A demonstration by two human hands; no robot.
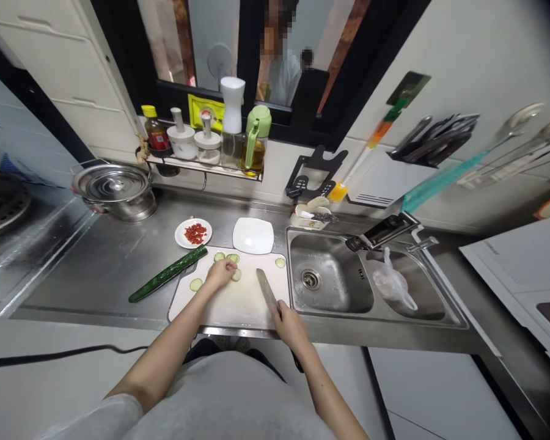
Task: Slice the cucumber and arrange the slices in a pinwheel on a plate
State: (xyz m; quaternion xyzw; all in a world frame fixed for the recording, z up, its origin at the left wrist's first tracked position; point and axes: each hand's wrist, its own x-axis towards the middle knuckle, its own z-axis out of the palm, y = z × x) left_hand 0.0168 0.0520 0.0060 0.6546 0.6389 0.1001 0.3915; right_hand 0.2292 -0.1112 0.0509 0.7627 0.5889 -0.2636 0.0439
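My right hand (289,325) is closed around the handle of a kitchen knife (266,289). The blade points away from me over the right part of a white cutting board (252,308). Over the board's upper middle, my left hand (220,273) has its fingers pinched together at a cucumber slice (236,275); the fingers partly hide it. More slices lie around, one at the lower left (195,285) and one at the right corner (280,263). A long piece of cucumber (167,275) rests slantwise left of the board, its cut end touching the board's edge.
Behind the board stand a plate of chopped red pieces (180,235) and a white dish (253,236). A double sink (330,275) is at right, with a plastic bag (389,282) inside. A lidded steel pot (119,192) stands back left, and a seasoning shelf (206,168) hangs behind.
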